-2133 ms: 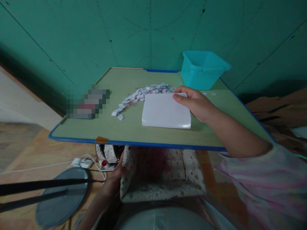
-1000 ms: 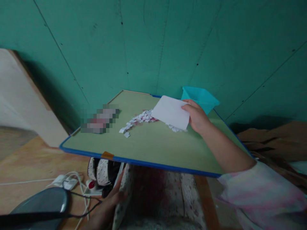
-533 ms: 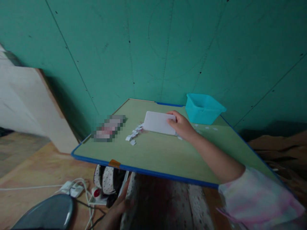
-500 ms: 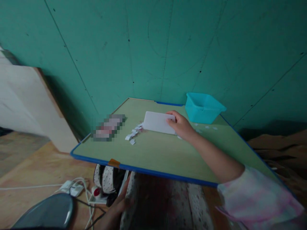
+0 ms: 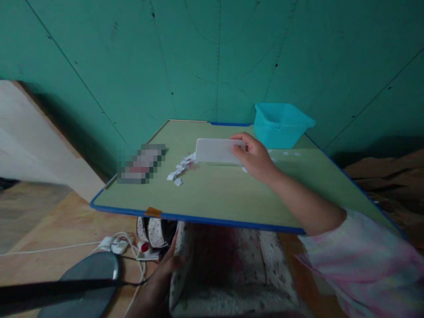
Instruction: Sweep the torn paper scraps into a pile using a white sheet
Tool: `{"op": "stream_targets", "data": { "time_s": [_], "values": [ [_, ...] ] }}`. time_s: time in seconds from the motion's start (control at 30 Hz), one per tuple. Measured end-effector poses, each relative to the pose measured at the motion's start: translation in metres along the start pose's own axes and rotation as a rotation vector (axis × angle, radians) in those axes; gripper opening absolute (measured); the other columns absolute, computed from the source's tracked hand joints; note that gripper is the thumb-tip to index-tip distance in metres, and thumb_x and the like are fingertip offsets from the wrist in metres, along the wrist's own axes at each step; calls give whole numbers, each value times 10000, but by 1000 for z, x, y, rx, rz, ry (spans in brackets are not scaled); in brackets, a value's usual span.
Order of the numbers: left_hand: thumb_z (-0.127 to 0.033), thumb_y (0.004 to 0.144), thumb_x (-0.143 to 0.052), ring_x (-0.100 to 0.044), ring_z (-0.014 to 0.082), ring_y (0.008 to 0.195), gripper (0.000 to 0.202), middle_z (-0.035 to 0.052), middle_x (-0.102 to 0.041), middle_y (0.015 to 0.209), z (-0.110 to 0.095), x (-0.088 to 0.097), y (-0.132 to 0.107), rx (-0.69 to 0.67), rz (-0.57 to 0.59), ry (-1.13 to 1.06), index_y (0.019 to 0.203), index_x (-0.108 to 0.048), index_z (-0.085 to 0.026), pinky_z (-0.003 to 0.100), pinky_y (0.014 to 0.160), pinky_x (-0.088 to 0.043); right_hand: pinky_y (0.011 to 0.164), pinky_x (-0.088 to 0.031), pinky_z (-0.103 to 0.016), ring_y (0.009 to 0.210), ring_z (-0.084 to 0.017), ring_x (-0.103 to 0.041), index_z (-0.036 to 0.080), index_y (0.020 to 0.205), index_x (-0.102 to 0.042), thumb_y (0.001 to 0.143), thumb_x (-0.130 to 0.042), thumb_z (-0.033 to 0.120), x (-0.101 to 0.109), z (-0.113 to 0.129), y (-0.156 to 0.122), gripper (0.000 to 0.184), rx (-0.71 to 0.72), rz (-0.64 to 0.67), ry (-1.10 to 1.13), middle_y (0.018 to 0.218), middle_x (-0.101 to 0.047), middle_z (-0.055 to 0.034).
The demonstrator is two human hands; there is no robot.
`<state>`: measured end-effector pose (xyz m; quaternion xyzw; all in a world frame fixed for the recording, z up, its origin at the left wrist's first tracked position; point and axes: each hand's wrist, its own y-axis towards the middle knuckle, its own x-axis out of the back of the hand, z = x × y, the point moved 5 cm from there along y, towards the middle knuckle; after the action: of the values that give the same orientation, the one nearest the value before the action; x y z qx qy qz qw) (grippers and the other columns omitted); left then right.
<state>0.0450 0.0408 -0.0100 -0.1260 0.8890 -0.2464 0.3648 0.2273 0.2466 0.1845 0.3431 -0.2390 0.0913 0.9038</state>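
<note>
My worktop is pale green with blue edging, a patch of orange tape on its near edge towards the left. Beyond its far side rises a green wall with ruled lines and dark dots. A pale board leans at the far left; brown cardboard is heaped on the right. Down on the left, on the wooden floor, I see a grey disc, white cords and a spotted bag.

The white card is in my right hand, over the middle of the worktop. My fingers grip its right end, thumb across the near face, the rest of the card reaching left. I cannot tell whether its lower edge touches the surface. My left hand is low, against the left wall of the patterned box at the near side; it is too dim to tell how those fingers close.

I count one card, one box, one turquoise bin at the far right and one pixelated item on the left. The paper scraps left of the card overlap too much to count; at least two more lie loose just near of the bin.
</note>
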Motion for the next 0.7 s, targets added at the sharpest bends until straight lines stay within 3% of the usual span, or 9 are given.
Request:
{"op": "stream_targets", "data": {
  "time_s": [0.1, 0.23, 0.33, 0.53, 0.7],
  "values": [
    [-79, 502, -668, -602, 186, 556, 738, -68, -634, 481, -7, -10, -12, -7, 17, 7, 1192, -474, -256, 257, 550, -474, 711, -390, -243, 811, -130, -540, 189, 942, -544, 756, -427, 206, -11, 12, -6, 220, 104, 51, -66, 913, -603, -23],
    [-95, 584, -631, -631, 198, 702, 738, -37, -698, 665, -13, -22, -29, 9, 13, 59, 1259, -385, -268, 267, 642, -484, 765, -383, -258, 884, -145, -542, 190, 949, -547, 757, -412, 169, -18, 22, -12, 235, 182, 110, -112, 955, -607, -32],
    [-101, 606, -609, -634, 198, 738, 703, -30, -702, 676, -14, -27, -37, 22, 6, 69, 1256, -391, -258, 263, 664, -487, 741, -389, -256, 857, -149, -547, 194, 922, -552, 736, -430, 166, -15, 24, -14, 224, 171, 117, -109, 918, -612, -22],
    [-93, 629, -600, -638, 161, 653, 579, -36, -681, 610, -17, -29, -38, 6, 9, 95, 1182, -488, -223, 224, 629, -489, 651, -388, -238, 738, -137, -530, 188, 874, -563, 706, -454, 180, 0, 22, -14, 200, 104, -31, -99, 827, -604, -6],
    [-74, 601, -614, -643, 174, 626, 582, -49, -650, 526, -18, -29, -36, -25, 32, 101, 1148, -521, -250, 251, 629, -499, 696, -394, -246, 776, -136, -534, 198, 900, -547, 731, -438, 201, -7, 21, -14, 201, 132, -2, -103, 866, -603, -13]
  ]
}}
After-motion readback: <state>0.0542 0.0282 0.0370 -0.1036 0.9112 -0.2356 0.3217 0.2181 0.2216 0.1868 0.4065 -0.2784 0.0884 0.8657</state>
